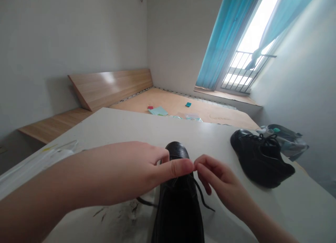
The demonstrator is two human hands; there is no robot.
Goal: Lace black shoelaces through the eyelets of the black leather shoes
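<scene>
A black leather lace-up shoe point(177, 215) sits on the white tabletop in front of me, its toe pointing away. My left hand point(136, 166) reaches across the front of this shoe and covers part of its lacing. The left thumb lies straight over curled fingers, and what is under it is hidden. My right hand point(216, 176) is closed in a pinch at the tip of the left thumb; anything between those fingertips is too small to see. One loose shoelace end point(202, 194) hangs at the shoe's right side, another at its left.
A second black shoe point(258, 157), its laces tied, stands on the table point(126, 127) at right. Clear plastic wrapping point(44, 161) lies at the left edge. A plastic bag point(291, 141) is beyond the second shoe. Behind the table, a flat tan surface point(173, 98) holds small papers.
</scene>
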